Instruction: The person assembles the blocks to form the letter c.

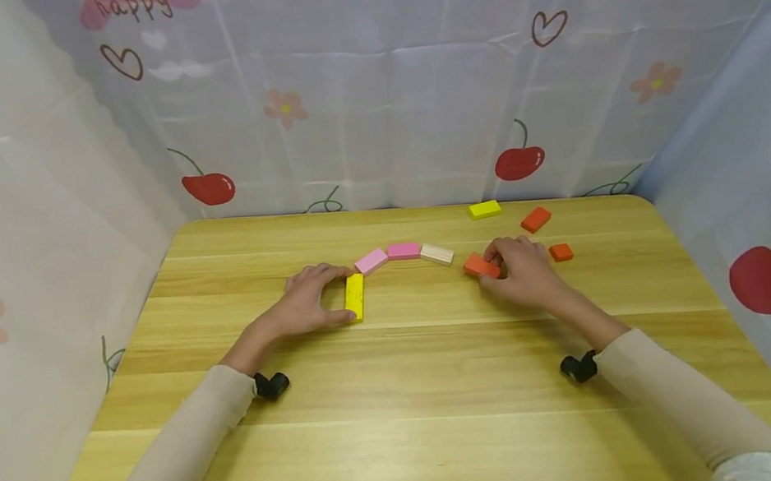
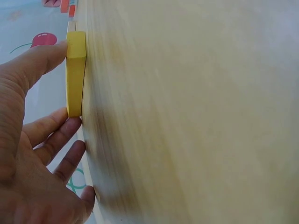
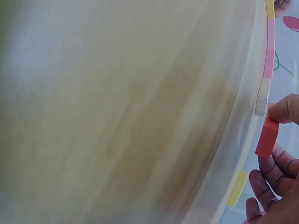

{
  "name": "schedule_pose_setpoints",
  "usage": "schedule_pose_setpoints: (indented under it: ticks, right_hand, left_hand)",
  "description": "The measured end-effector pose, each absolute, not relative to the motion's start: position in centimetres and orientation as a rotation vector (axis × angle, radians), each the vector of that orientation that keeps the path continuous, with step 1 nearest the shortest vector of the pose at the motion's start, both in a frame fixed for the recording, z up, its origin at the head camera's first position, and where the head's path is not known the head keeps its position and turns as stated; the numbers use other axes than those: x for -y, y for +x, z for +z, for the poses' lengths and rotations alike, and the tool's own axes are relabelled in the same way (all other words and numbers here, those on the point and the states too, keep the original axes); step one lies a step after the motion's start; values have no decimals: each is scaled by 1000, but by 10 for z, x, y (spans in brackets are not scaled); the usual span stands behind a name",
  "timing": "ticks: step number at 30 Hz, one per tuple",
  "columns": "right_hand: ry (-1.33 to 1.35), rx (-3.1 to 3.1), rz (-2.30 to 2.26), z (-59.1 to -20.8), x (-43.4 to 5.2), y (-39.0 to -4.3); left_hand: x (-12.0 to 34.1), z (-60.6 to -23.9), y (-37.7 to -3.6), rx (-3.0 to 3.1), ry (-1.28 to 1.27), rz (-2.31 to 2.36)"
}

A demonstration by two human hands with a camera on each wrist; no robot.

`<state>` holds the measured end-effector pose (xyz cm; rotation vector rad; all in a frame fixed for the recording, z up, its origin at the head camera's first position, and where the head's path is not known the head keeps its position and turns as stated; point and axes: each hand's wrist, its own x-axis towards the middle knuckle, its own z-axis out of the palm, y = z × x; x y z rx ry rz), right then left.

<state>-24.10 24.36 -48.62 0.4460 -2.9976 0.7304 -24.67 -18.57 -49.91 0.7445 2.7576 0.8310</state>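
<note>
Yellow block (image 1: 354,298) on the table (image 1: 415,436), left end of a curved row; left hand (image 1: 301,303) half open, thumb and fingertips pinching its two ends. Row runs on right: two pink blocks (image 1: 403,251), then cream block (image 1: 437,253). Right hand (image 1: 527,273) pinches orange block (image 1: 477,264), narrower spread, just right of cream; can't tell if it touches the table. Other yellow block (image 1: 484,210) behind, two more orange blocks (image 1: 535,220) near right hand.

I see over my head feed the left grip (image 1: 306,300) pinching a yellow block (image 1: 355,298); the right grip (image 1: 523,271) holds an orange block (image 1: 479,265); two pink blocks (image 1: 403,251) and a cream block (image 1: 437,254) curve between.
</note>
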Motion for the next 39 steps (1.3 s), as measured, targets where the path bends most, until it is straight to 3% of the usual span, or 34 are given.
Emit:
schedule_pose_setpoints:
  ticks: [39]
  right_hand:
    - [658, 2998, 730, -489, -173, -207]
  left_hand:
    - [186, -502, -249, -2747, 736, 849]
